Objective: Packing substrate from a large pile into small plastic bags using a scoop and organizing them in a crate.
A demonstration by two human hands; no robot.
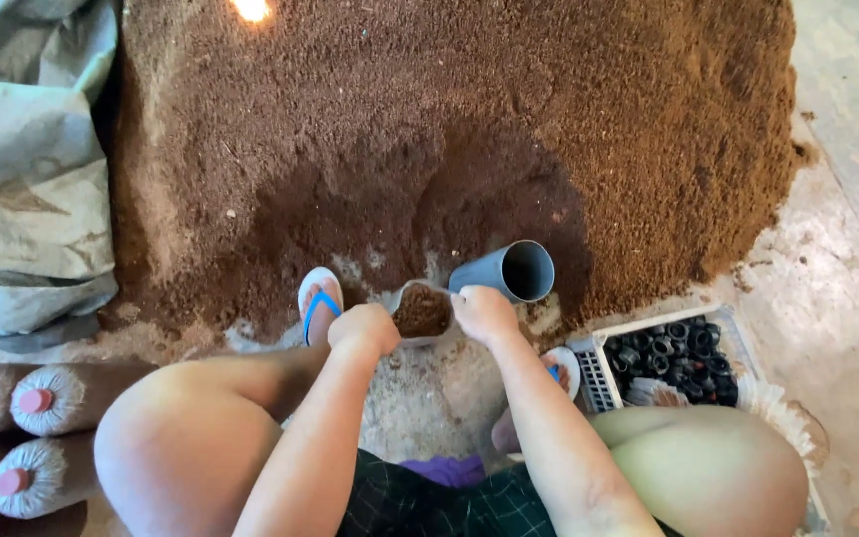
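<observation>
A large mound of brown crumbly substrate (449, 119) covers the floor ahead of me. My left hand (362, 327) grips the rim of a clear plastic bag (422, 310) partly filled with that brown material. My right hand (484, 312) holds a grey plastic pipe section (509, 271) used as a scoop; its open end faces right and it rests just above the bag's mouth. The two hands sit close together on either side of the bag, low in front of my knees.
A white crate (601, 378) with several black plastic rings sits at the right. Filled bags with red caps (37, 402) lie at the lower left. Grey sacking (22, 169) is piled at left. My foot in a blue sandal (318, 303) touches the mound's edge.
</observation>
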